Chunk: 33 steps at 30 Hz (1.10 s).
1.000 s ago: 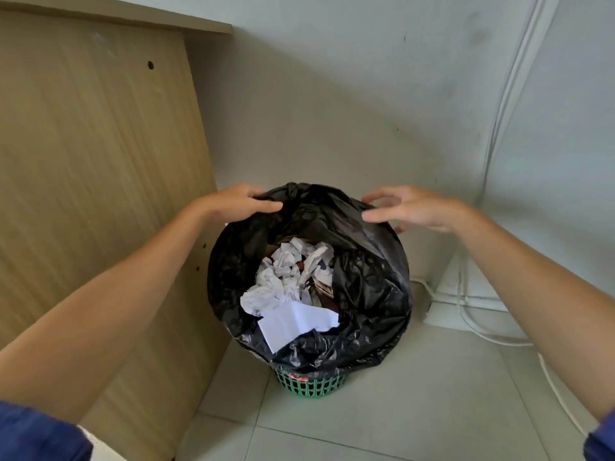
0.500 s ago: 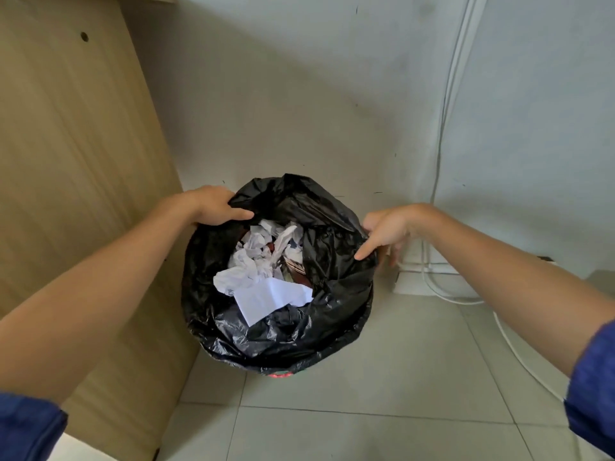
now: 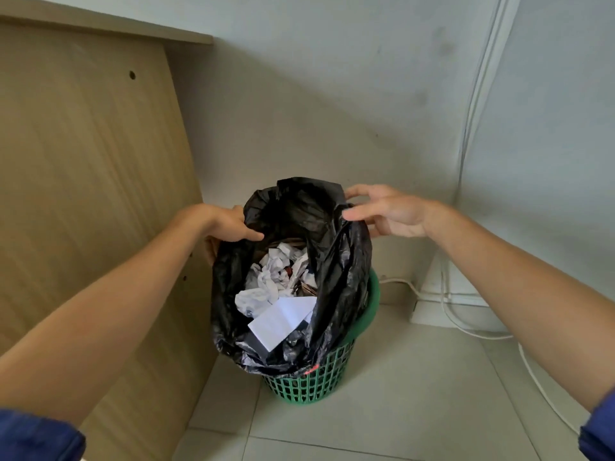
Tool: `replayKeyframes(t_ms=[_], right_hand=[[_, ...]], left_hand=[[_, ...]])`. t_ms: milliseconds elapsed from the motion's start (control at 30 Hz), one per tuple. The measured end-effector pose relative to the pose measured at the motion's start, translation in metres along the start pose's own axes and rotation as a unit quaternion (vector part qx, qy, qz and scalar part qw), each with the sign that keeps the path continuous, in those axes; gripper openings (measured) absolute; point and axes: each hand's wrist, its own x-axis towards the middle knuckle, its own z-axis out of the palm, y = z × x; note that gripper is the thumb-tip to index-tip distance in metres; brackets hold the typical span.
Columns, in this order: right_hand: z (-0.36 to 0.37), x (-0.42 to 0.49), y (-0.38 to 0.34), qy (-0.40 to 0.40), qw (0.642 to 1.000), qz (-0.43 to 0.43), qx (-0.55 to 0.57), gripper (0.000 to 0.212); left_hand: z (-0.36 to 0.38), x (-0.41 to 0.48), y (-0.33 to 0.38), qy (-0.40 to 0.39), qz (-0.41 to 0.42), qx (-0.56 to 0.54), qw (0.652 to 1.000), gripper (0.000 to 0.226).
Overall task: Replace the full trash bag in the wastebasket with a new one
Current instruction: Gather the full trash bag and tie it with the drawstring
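Note:
A black trash bag (image 3: 342, 277) full of crumpled white paper (image 3: 273, 287) sits in a green mesh wastebasket (image 3: 319, 377) on the tiled floor. The bag's mouth is pulled up off the basket's right rim (image 3: 374, 294), which shows green. My left hand (image 3: 226, 224) grips the bag's left edge, thumb inside the opening. My right hand (image 3: 389, 211) is at the bag's upper right edge, fingers spread and touching the plastic, not clearly closed on it.
A tall wooden panel (image 3: 93, 181) stands close against the basket's left side. The wall (image 3: 299, 111) lies right behind. White cables (image 3: 466, 324) run down the corner and along the floor to the right. Pale floor tiles (image 3: 416, 394) lie in front.
The bag's right edge has come up off the basket rim, which now shows green. My right hand rose from the bag's right side to its upper edge. The left hand keeps its hold.

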Motion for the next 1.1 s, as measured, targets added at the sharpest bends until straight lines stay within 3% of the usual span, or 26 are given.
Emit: replayKeyframes(t_ms=[100, 233, 367, 467, 567, 700, 800, 900, 967, 1100], right_hand=[[-0.004, 0.003, -0.009, -0.081, 0.997, -0.019, 0.003, 0.073], [0.016, 0.023, -0.014, 0.077, 0.989, -0.121, -0.047, 0.037], [0.036, 0.04, -0.015, 0.103, 0.974, -0.199, -0.026, 0.041], [0.043, 0.046, -0.019, 0.077, 0.972, -0.213, -0.064, 0.046], [0.048, 0.045, -0.023, 0.061, 0.945, -0.22, -0.234, 0.058], [0.054, 0.043, -0.025, 0.11, 0.913, -0.239, -0.312, 0.035], [0.054, 0.039, -0.03, 0.148, 0.884, -0.271, -0.351, 0.023], [0.054, 0.037, -0.041, 0.149, 0.904, -0.289, -0.278, 0.017], [0.057, 0.037, -0.05, 0.16, 0.913, -0.305, -0.219, 0.01], [0.052, 0.04, -0.058, 0.275, 0.884, -0.31, -0.218, 0.019]], left_hand=[[-0.012, -0.012, -0.005, 0.024, 0.01, 0.027, 0.999, 0.086], [-0.026, -0.025, -0.015, 0.032, 0.001, 0.032, 0.999, 0.124], [-0.036, -0.037, -0.028, 0.035, -0.019, -0.072, 0.997, 0.12], [-0.046, -0.044, -0.041, 0.082, -0.006, -0.14, 0.987, 0.098], [-0.052, -0.051, -0.047, 0.118, 0.058, -0.212, 0.968, 0.059], [-0.051, -0.055, -0.043, 0.196, 0.125, -0.304, 0.924, 0.034], [-0.052, -0.055, -0.037, 0.206, 0.152, -0.364, 0.896, 0.022], [-0.054, -0.057, -0.028, 0.185, 0.174, -0.436, 0.864, 0.013], [-0.055, -0.059, -0.02, 0.155, 0.19, -0.471, 0.847, 0.016], [-0.066, -0.064, -0.015, 0.102, 0.255, -0.477, 0.835, 0.051]])
